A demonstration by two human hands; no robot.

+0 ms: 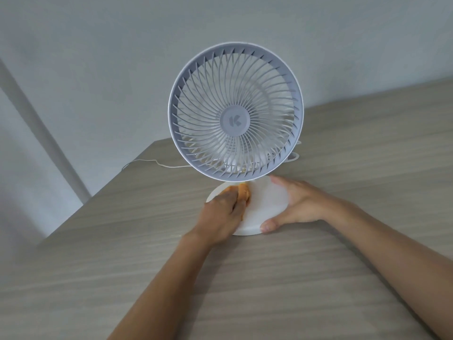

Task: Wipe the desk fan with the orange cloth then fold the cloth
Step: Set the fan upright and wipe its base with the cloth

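Left hand fingers bunching orange cloth, right hand fingers spread on desk fan base

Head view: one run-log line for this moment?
left hand: orange cloth on fan base | right hand: steadying base | fold: not yet

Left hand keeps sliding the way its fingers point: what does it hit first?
Probably the fan's stem. The left hand presses the orange cloth onto the white base, fingers aimed up and right under the grille. The grille hides the stem, so depth is unclear.
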